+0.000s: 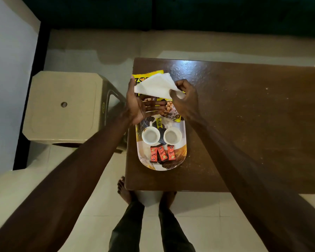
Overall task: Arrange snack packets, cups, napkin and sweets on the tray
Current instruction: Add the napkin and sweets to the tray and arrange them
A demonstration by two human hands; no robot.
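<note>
You have one oval printed tray (183, 155) on one dark brown wooden table (244, 115), close to its left edge. Across the tray's middle, count two round white cups (150, 136) (172, 136). At its near end, count three small red wrapped sweets (153, 154) (162, 153) (171, 152) in a row. At its far end lie yellow snack packets (149, 75), at least two, though overlap hides the exact number. There is one white paper napkin (156, 86), single or several sheets you cannot tell. One beige plastic stool (62, 106) stands off the table's left edge.

Dark wooden table (244, 124), beige plastic stool (62, 106).
</note>
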